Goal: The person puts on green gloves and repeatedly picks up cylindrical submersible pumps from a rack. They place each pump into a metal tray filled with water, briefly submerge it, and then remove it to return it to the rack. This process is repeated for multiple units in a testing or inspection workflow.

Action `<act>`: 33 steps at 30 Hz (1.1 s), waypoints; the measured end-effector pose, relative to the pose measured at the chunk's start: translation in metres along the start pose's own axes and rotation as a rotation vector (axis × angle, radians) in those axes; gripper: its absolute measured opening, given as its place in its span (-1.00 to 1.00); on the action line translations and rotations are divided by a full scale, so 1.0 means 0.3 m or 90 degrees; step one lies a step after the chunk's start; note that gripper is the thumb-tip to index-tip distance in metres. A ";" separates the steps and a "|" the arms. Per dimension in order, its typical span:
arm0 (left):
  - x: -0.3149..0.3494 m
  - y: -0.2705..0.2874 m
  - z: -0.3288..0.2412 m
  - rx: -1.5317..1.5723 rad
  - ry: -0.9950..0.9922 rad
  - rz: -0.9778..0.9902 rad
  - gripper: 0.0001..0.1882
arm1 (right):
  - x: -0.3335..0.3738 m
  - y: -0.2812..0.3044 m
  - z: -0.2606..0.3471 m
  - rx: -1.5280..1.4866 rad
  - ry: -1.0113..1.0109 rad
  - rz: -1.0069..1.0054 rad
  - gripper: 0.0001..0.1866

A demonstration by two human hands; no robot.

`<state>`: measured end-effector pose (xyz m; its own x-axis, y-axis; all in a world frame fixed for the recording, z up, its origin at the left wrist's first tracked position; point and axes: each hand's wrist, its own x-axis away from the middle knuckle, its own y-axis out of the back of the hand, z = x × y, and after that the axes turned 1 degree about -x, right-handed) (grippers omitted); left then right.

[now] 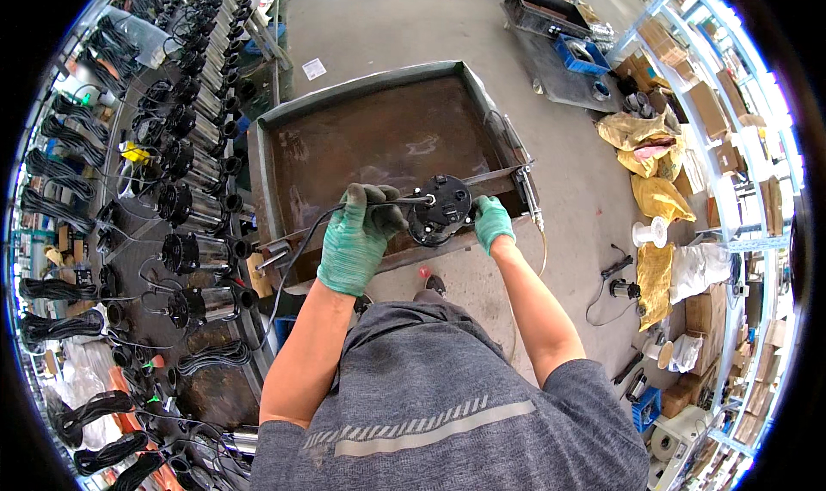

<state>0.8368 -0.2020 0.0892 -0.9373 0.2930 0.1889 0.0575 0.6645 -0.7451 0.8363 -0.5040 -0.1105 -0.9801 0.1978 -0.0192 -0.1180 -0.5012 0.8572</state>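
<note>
A submersible pump (447, 200) with a round black top is held over the near edge of a rectangular metal tank (370, 81). My left hand (360, 233), in a green glove with dark fingertips, is closed around the black cable (307, 240) to the left of the pump top. That cable enters a fitting on the pump's top and trails down to the left. On the pump's right side, my gloved right hand (493, 222) grips its rim, the fingertips partly hidden. Most of the pump's lower body is out of sight.
Rows of similar pumps (200, 252) with coiled black cables fill a bench on the left. A hose (544, 246) runs down the tank's right side. Another small pump (623, 290) lies on the floor near yellow sacks (656, 280). Shelving (748, 246) stands at the right.
</note>
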 end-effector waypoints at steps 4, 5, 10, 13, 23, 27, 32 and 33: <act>0.008 -0.016 0.008 -0.007 -0.006 0.001 -0.61 | 0.004 -0.001 0.011 -0.009 0.008 -0.019 -0.79; 0.007 -0.019 0.007 -0.008 -0.003 -0.001 -0.61 | 0.005 0.000 0.010 -0.013 0.005 -0.024 -0.79; 0.000 -0.016 0.009 -0.028 -0.012 0.011 -0.60 | -0.001 -0.020 -0.007 -0.004 -0.002 -0.017 -0.81; 0.002 -0.018 0.005 -0.033 -0.012 0.000 -0.59 | -0.010 -0.006 0.012 0.022 -0.033 0.030 -0.76; 0.108 0.239 -0.116 -0.012 -0.187 -0.140 -0.69 | -0.011 0.036 0.060 -0.160 -0.082 0.083 -0.72; 0.273 0.540 -0.194 -0.235 -0.178 -0.340 -0.57 | 0.055 0.196 0.411 -0.189 0.020 0.145 -0.68; 0.310 0.669 -0.142 -0.488 -0.196 -0.475 -0.54 | 0.109 0.130 0.665 -0.074 0.137 0.119 -0.61; 0.311 0.662 -0.151 -0.479 -0.228 -0.477 -0.56 | 0.105 0.114 0.662 -0.082 0.143 0.123 -0.61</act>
<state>0.7763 -0.0116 -0.0120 -0.8605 -0.4894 0.1417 -0.4830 0.8720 0.0793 0.8333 -0.3475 0.0205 -0.9953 -0.0958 0.0117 0.0685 -0.6167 0.7842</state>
